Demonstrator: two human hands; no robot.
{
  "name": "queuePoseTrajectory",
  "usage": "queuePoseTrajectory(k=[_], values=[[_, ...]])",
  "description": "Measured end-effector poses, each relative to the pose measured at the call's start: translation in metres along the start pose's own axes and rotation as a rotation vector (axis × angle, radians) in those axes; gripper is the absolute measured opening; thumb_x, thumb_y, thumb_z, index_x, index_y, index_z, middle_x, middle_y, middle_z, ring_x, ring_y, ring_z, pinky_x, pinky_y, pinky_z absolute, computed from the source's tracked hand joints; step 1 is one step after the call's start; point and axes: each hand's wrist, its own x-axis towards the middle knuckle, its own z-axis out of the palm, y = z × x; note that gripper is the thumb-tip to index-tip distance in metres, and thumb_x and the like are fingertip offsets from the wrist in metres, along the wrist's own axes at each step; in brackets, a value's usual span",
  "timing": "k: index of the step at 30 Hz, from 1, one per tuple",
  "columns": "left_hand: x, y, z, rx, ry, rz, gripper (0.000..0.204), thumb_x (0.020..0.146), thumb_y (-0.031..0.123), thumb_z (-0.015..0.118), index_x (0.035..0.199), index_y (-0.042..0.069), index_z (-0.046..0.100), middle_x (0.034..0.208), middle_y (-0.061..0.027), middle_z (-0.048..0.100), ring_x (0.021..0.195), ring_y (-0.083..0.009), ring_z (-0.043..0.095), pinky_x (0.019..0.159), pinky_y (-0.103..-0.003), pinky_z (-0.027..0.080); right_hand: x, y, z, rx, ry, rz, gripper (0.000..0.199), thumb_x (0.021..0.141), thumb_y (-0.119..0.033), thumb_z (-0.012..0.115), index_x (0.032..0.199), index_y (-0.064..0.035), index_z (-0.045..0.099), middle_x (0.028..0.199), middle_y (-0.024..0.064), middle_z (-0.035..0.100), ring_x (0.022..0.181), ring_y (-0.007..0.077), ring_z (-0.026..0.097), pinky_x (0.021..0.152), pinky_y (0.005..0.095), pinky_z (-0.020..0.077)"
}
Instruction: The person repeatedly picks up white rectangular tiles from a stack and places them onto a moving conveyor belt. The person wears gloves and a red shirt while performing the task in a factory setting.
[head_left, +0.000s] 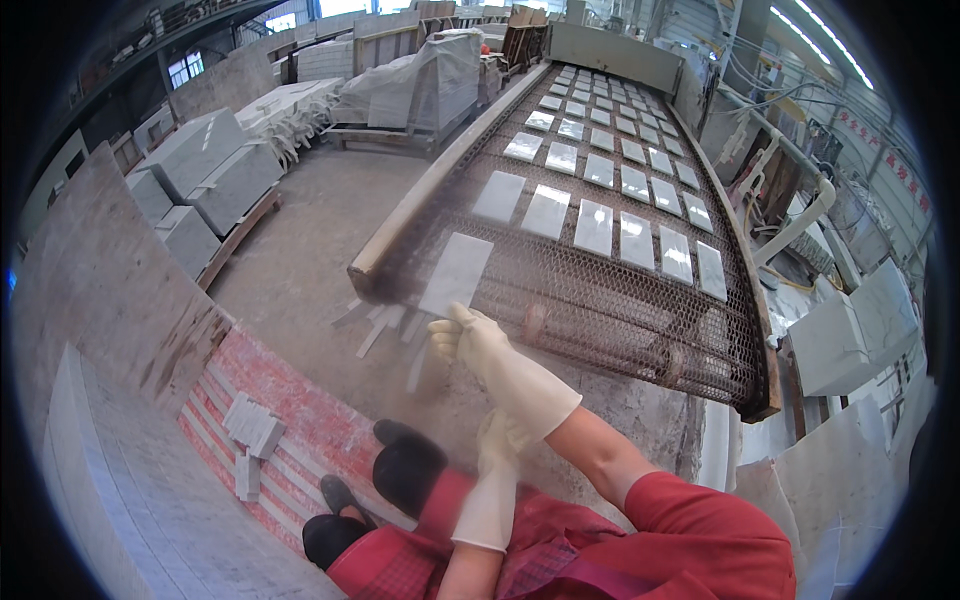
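Note:
My right hand [474,340], in a cream rubber glove, has its fingers closed at the near end of a white rectangular stone tile [456,272]. That tile is tilted over the near left corner of a wire-mesh conveyor belt [560,285]. Below my right wrist is my left hand [500,436], gloved the same way and low near my lap; its fingers are blurred and partly hidden. Rows of glossy white tiles [593,228] lie spaced apart along the belt, running away from me.
A wooden rail [440,190] edges the belt on the left. Stone strips [382,325] lie on the floor below its corner. Small stone pieces [252,430] rest on a red slatted surface at lower left. Stacked slabs [215,165] stand beyond, with more slabs [850,335] at right.

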Motion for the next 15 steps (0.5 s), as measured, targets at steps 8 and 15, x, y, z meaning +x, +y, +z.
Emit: queuePoseTrajectory(k=[8,15], values=[[0.019,-0.025,-0.018,0.012,-0.021,0.019,0.039,0.099,0.031,0.058,0.126,0.005,0.052,0.113,-0.0122,0.062,0.091,-0.0235,0.064,0.073,-0.039,0.055,-0.017,0.004,0.000,0.040,-0.018,0.069,0.038,0.100,-0.028,0.059,0.127,-0.0023,0.053,0.106,0.0173,0.070,0.082,0.0250,0.068,0.070,0.0333,0.0565],[0.089,-0.087,-0.023,-0.066,-0.123,-0.014,0.044,0.096,0.034,0.062,0.126,0.002,0.055,0.108,-0.0126,0.066,0.086,-0.0227,0.065,0.070,-0.037,0.056,-0.022,0.003,-0.028,-0.022,-0.227,0.134,0.042,0.101,-0.029,0.058,0.134,-0.0042,0.053,0.105,0.0128,0.067,0.086,0.0217,0.064,0.076,0.0324,0.0540]])
